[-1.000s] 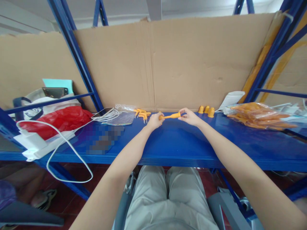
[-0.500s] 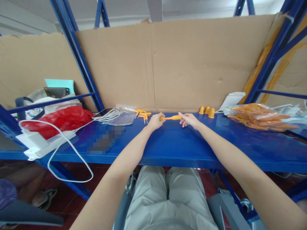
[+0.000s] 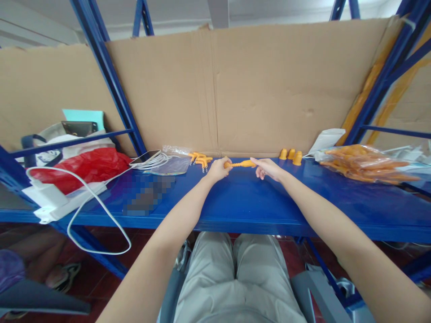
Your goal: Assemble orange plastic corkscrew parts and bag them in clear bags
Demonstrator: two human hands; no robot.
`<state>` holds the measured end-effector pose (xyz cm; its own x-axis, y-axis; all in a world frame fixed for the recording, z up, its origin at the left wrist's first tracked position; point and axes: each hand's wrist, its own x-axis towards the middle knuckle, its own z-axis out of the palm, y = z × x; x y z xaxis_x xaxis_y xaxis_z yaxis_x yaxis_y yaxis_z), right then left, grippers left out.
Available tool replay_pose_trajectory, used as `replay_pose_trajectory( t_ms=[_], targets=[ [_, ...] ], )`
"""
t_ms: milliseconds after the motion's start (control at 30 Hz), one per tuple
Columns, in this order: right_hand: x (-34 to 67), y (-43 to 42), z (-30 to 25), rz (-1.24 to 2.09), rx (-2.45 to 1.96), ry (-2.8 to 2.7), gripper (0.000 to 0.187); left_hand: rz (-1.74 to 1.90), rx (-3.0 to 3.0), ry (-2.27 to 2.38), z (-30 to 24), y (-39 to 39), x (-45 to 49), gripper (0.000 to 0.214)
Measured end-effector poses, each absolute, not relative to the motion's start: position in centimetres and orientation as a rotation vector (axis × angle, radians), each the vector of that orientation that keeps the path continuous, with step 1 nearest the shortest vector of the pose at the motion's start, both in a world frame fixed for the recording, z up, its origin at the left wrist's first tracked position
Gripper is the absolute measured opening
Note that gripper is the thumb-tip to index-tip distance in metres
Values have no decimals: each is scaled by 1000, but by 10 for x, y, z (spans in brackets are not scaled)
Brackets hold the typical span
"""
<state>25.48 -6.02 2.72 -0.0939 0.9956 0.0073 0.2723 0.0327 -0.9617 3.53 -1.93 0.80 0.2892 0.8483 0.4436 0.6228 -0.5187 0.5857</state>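
Observation:
Just above the blue shelf top (image 3: 249, 197), an orange plastic piece (image 3: 247, 163) lies level between my two hands. It has a thick, handle-like right part and a thinner, twisted-looking left part. My left hand (image 3: 219, 170) is closed around its left end, where a rounded orange bit shows at the fingers. At the other end, the thumb and fingers of my right hand (image 3: 268, 169) pinch the tip, with the other fingers curled loosely below. Left of my left hand lie several orange T-shaped handles (image 3: 203, 160) with metal spiral tips.
Three orange caps (image 3: 297, 158) stand at the back right, near a clear bag of orange parts (image 3: 360, 163). At left are a white cable (image 3: 155, 160), a red plastic bag (image 3: 90, 168) and a power strip (image 3: 72, 204). A cardboard sheet (image 3: 269, 89) closes off the back.
Both hands keep hold of the orange piece in nearly the same place. The fingers of my right hand have shifted slightly at its right end.

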Motion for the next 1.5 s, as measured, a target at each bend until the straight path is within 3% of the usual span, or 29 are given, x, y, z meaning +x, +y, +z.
replay_pose_trajectory(
  t_ms=[167,567,733,833,1267,1500],
  targets=[
    [248,-61,28,1069,-1410,-1420,48,1077,2245,1316,9,-21,36,14],
    [257,-59,27,1156,-1202,-1468,23,1051,2197,1305,11,-25,38,13],
    [255,-59,24,1069,-1423,-1424,49,1034,2250,1343,13,-27,39,15],
    [251,-59,24,1091,-1441,-1367,53,1017,2281,1356,14,-28,40,15],
    [262,-61,26,1270,-1189,-1494,15,997,2261,1364,15,-29,37,16],
    [256,-56,23,1199,-1218,-1490,30,1018,2234,1369,14,-28,37,14]
  ],
)
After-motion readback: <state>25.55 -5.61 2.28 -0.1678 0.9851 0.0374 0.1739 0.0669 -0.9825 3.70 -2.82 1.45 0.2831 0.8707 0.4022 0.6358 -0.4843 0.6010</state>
